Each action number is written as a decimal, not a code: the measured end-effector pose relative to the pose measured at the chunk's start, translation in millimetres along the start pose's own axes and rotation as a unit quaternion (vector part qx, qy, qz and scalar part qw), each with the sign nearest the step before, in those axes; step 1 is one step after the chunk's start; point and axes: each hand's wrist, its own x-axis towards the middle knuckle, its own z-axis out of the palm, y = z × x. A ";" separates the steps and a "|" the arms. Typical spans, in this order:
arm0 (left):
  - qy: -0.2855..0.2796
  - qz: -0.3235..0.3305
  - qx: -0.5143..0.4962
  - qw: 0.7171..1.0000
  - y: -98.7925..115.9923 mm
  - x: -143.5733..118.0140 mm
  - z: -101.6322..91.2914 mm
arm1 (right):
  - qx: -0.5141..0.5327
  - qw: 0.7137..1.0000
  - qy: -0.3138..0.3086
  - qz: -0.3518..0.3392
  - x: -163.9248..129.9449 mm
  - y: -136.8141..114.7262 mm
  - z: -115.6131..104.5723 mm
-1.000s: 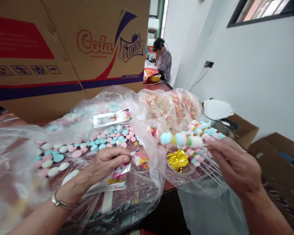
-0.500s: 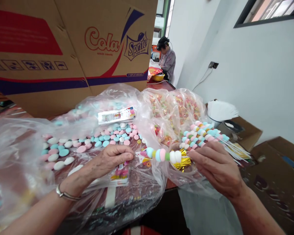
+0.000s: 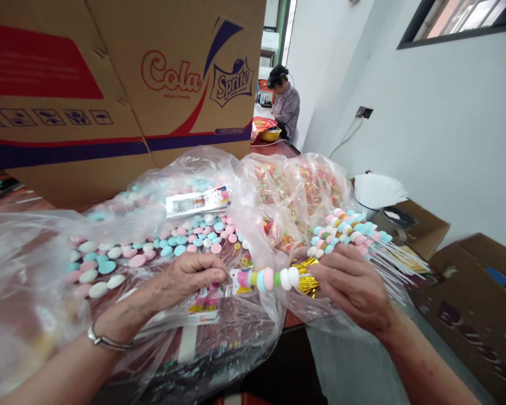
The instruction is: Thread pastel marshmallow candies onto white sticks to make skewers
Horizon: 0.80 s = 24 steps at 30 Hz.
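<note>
My left hand (image 3: pixel 200 274) is closed, with thumb and fingers pinching the edge of a small printed plastic bag (image 3: pixel 239 279). My right hand (image 3: pixel 352 284) is closed around the stick end of a candy skewer (image 3: pixel 276 279), strung with blue, pink, green and white pieces. The skewer lies level between my hands. Its left end overlaps the bag; how far inside it is, I cannot make out. Just behind my right hand lies a pile of finished-looking candy skewers (image 3: pixel 341 228) with white sticks. Gold twist ties (image 3: pixel 307 281) show behind the skewer.
Loose pastel candies (image 3: pixel 181 242) spread from a clear plastic bag behind my left hand. A stack of printed bags (image 3: pixel 198 201) rests on it. Bagged ring candies (image 3: pixel 303 185) stand behind. A large carton (image 3: pixel 122 84) blocks the back left. A person (image 3: pixel 284 107) sits farther off.
My right hand and the candy skewer have moved left, toward my left hand. The skewer's left end now overlaps the printed bag, which shows more plainly. My left hand has barely moved.
</note>
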 end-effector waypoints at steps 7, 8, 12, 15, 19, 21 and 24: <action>-0.112 -0.065 0.014 0.992 14.8 2.6 0.4 | 0.047 0.997 -0.028 0.059 5.0 -1.5 17.3; -0.134 -0.079 0.019 0.988 18.3 2.1 -0.3 | 0.044 0.997 -0.031 0.059 4.8 -1.1 19.1; -0.190 -0.088 0.029 0.977 30.6 1.5 -1.4 | 0.034 0.997 -0.042 0.059 7.1 -1.3 20.4; -0.201 -0.070 0.033 0.977 35.7 2.9 2.3 | 0.057 0.993 -0.073 0.069 12.6 -4.3 17.4; -0.208 -0.045 0.035 0.977 34.2 4.4 16.5 | 0.085 0.986 -0.128 0.064 17.3 -9.8 21.0; -0.208 -0.038 0.033 0.977 30.2 4.9 24.7 | 0.100 0.984 -0.137 0.048 16.4 -11.4 26.5; -0.185 -0.028 0.047 0.981 25.3 5.7 31.1 | 0.114 0.985 -0.121 0.051 13.4 -10.4 31.5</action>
